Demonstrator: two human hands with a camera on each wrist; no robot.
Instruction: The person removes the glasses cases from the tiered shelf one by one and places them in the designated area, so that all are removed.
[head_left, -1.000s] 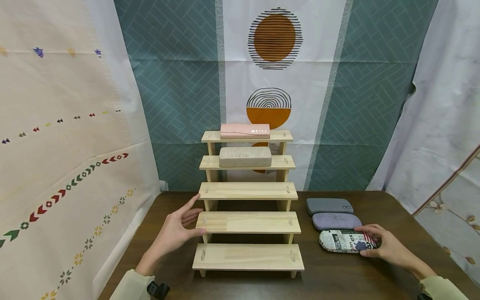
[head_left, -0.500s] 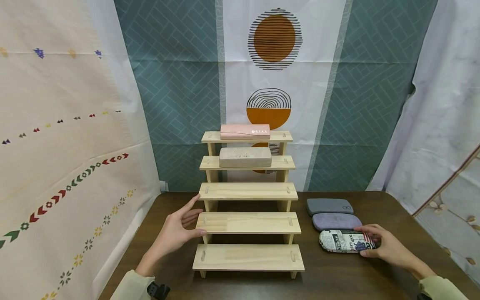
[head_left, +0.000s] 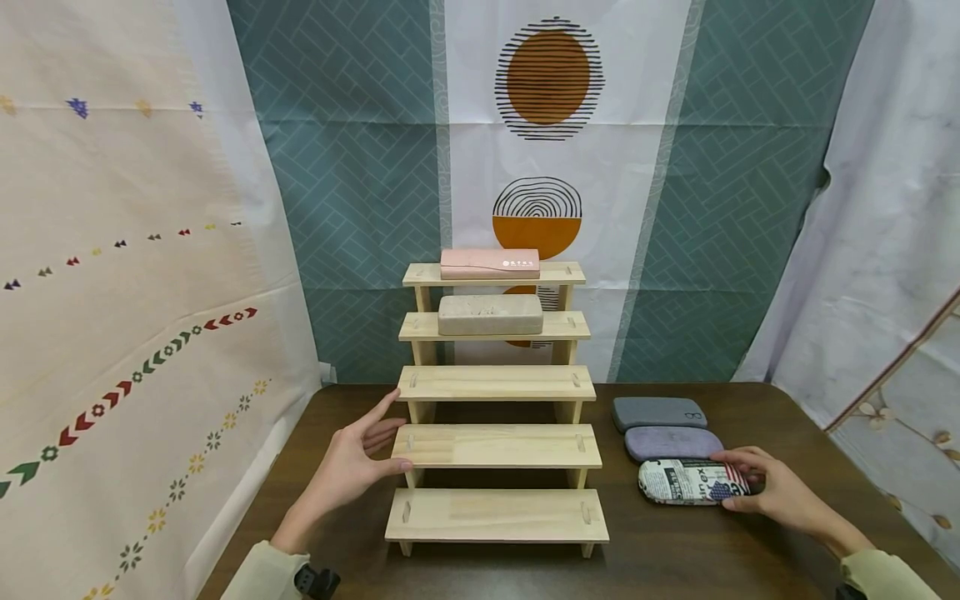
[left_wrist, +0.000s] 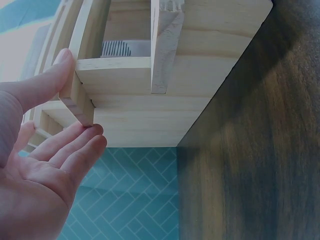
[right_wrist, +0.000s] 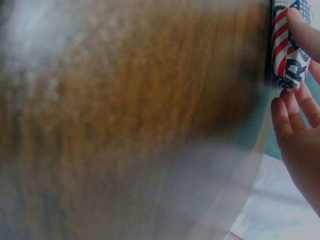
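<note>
My left hand (head_left: 352,458) is at the left side of a pale wooden five-step stand (head_left: 495,515). In the left wrist view, its thumb lies on one face of a step's end (left_wrist: 80,102) and the fingertips meet the opposite edge. On the right, my right hand (head_left: 776,492) pinches the end of a newspaper-print glasses case (head_left: 686,482) between thumb and fingers. The right wrist view shows that case's striped, flag-like end (right_wrist: 290,55) between them. A purple glasses case (head_left: 673,442) lies just behind it, with a grey-blue one (head_left: 658,412) farther back.
A pink glasses case (head_left: 490,264) sits on the stand's top step, and a beige case (head_left: 491,314) on the step below. The stand is on a dark wooden table (head_left: 675,554). Patterned cloths (head_left: 345,208) hang behind and at both sides.
</note>
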